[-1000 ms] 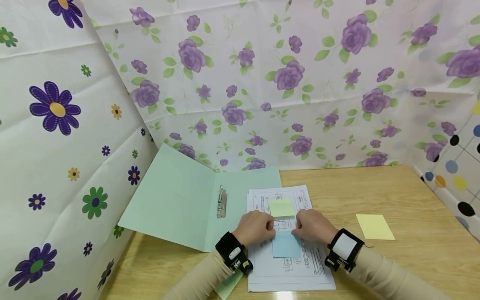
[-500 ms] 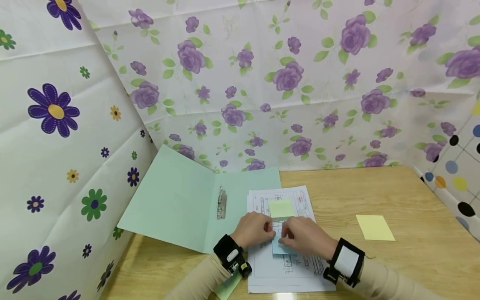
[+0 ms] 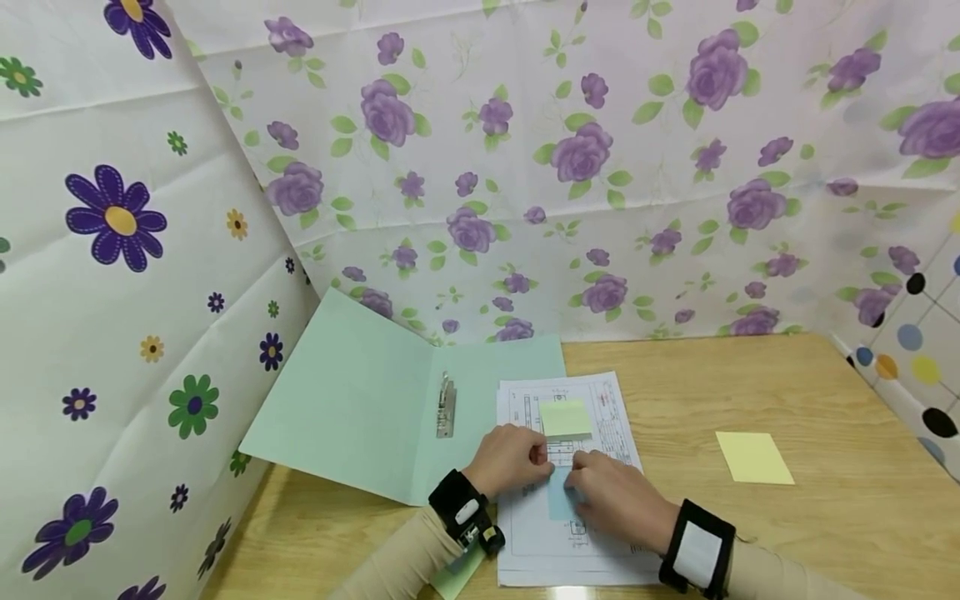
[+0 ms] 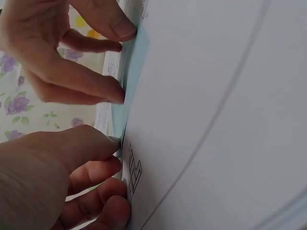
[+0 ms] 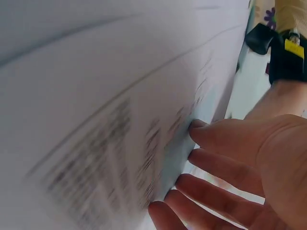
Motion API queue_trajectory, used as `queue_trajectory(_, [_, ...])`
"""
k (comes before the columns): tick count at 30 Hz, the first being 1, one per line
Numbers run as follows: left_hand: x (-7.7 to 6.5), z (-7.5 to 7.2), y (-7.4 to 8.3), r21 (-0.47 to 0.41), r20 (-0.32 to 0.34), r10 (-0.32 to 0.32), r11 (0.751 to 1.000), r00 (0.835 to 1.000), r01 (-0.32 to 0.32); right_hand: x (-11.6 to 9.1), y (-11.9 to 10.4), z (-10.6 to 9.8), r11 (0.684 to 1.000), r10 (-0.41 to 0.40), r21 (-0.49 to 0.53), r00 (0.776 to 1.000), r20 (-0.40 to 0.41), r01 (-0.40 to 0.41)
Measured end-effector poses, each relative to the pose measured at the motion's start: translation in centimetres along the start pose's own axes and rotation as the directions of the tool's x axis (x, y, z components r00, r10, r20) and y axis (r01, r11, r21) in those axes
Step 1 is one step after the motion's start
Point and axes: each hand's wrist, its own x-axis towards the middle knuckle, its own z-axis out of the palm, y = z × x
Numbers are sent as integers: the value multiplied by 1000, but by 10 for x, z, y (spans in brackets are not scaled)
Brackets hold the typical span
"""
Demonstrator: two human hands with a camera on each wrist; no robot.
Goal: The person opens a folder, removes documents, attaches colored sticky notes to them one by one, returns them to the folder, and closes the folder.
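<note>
A pale blue sticky note (image 3: 560, 498) lies on a stack of printed drawing sheets (image 3: 536, 554) in front of the person. At its upper left corner, my left hand (image 3: 512, 459) has its fingers curled, with the thumb tip (image 4: 114, 140) and index finger pinching the note's edge. My right hand (image 3: 624, 502) lies over the note's right side and hides part of it. In the right wrist view its fingertips are spread and touch the blue paper (image 5: 176, 155). A light yellow-green sticky pad (image 3: 566, 418) sits higher on the same top sheet.
Left of the sheets stands an opened mint-green folder (image 3: 352, 392) with a metal clip (image 3: 446, 408), partly under the stack. A yellow sticky note (image 3: 754, 457) lies on the wooden table (image 3: 712, 383) at right. Greenish paper (image 3: 459, 575) shows beside the left forearm.
My right hand has left the note's upper right corner, moved left over the note, then slid down along its right side. My left hand stays at the upper left corner.
</note>
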Motion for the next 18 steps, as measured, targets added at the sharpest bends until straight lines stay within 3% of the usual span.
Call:
queue_trajectory(4, [-2, -6, 3, -37, -1, 12, 999, 1000, -12, -8, 13, -3, 998, 57, -38, 998, -22, -58])
queue_trajectory(10, [-4, -15, 11, 2, 5, -4, 1000, 1000, 4, -9, 21, -6, 997, 72, -40, 997, -39, -73])
queue_trajectory(12, [-2, -4, 2, -6, -11, 6, 1000, 1000, -6, -7, 18, -7, 996, 61, -62, 997, -43, -63])
queue_trajectory(18, [-1, -3, 3, -1, 4, -1, 1000, 1000, 1, 0, 0, -4, 995, -29, -93, 1000, -3, 29])
